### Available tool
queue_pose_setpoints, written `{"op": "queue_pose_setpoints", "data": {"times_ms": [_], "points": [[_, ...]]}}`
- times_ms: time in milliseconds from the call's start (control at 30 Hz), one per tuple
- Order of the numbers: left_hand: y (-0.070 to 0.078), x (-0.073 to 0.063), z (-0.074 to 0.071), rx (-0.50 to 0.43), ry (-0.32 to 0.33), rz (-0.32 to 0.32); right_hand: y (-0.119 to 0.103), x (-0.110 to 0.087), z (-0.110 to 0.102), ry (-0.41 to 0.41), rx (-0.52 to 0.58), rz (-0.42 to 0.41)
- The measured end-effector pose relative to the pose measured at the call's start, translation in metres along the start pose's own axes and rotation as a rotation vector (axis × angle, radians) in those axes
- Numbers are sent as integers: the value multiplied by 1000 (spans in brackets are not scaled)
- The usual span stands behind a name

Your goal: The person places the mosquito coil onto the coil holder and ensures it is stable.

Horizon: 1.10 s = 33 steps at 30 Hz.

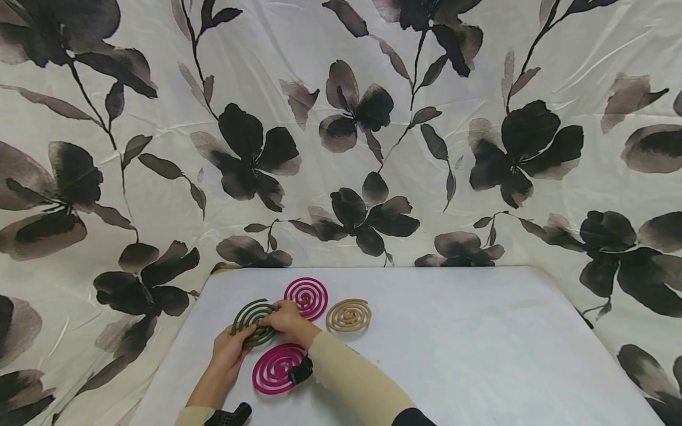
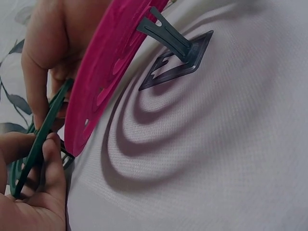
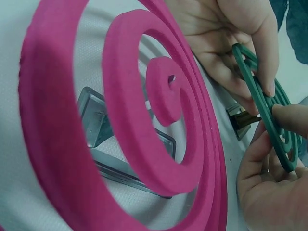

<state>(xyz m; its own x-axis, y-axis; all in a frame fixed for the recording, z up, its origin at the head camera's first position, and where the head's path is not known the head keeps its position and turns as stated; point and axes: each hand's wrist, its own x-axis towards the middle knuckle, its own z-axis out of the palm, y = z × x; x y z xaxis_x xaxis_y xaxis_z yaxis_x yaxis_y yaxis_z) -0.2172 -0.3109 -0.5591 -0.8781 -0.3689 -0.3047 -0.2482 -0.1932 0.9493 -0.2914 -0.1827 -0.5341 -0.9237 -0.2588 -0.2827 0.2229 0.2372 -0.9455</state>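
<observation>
A dark green mosquito coil [image 3: 263,108] is held tilted between both hands above the table. My left hand [image 1: 228,350] pinches its near left edge, thumb on the upper face. From the right, my right hand [image 1: 289,319] pinches its other side with thumb and fingers. Under the green coil a small metal stand [image 3: 240,122] shows in the right wrist view, its upright reaching towards the coil; whether they touch I cannot tell. Close beside the hands, a pink coil [image 3: 118,96] sits raised on another metal stand [image 2: 179,45], partly covered by the right wrist in the head view.
A second pink coil [image 1: 305,299] lies beyond the right hand. To its right is a tan coil [image 1: 348,320]. The white table [image 1: 479,349] extends right, and a floral cloth [image 1: 362,236] hangs behind it.
</observation>
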Motion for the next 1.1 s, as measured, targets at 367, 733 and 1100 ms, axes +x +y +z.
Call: {"op": "queue_pose_setpoints", "data": {"times_ms": [367,733,1100], "points": [[0,3,-1,0,-3,-13,3,5,4,6,-6,10],[1,5,0,13,-11,3,1,4,1,6,-17,29],[1,3,-4,49,-9,-9,-1,-2,-2,7,-74,-5]]}}
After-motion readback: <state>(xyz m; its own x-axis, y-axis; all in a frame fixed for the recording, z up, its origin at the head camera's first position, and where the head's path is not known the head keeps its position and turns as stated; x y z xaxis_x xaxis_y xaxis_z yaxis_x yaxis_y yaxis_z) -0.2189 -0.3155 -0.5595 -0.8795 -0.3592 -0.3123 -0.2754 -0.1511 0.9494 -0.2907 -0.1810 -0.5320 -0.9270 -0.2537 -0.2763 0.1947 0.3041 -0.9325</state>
